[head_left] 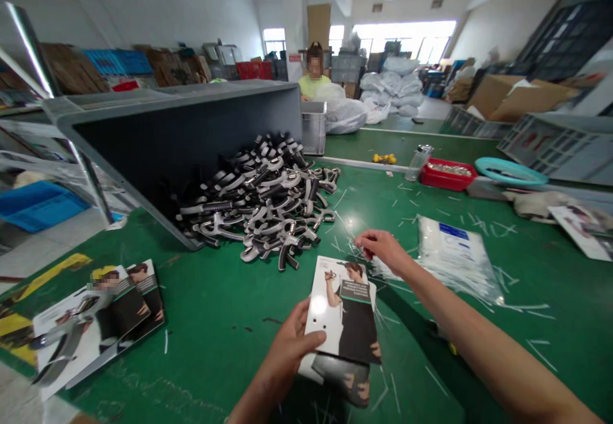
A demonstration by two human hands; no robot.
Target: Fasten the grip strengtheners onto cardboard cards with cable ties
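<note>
My left hand (299,338) grips the lower left edge of a printed card (342,309), thumb on top, and more cards show beneath it. Beyond the card's upper right corner, my right hand (378,245) has its fingers pinched together over scattered thin white strips (385,271); whatever is between the fingertips is too small to make out. A clear bag of white strips (454,255) lies right of that hand. Grey and black hand grips (272,200) spill in a heap from a tipped grey crate (182,101). At the left, printed cards (119,309) lie with one hand grip (62,347) on them.
A red tray of small parts (447,175), a clear bottle (419,162) and a turquoise ring-shaped rim (510,172) stand at the back right. Yellow pieces (384,158) lie near the table's divider. Across the table is a person in yellow (313,79), beside white sacks.
</note>
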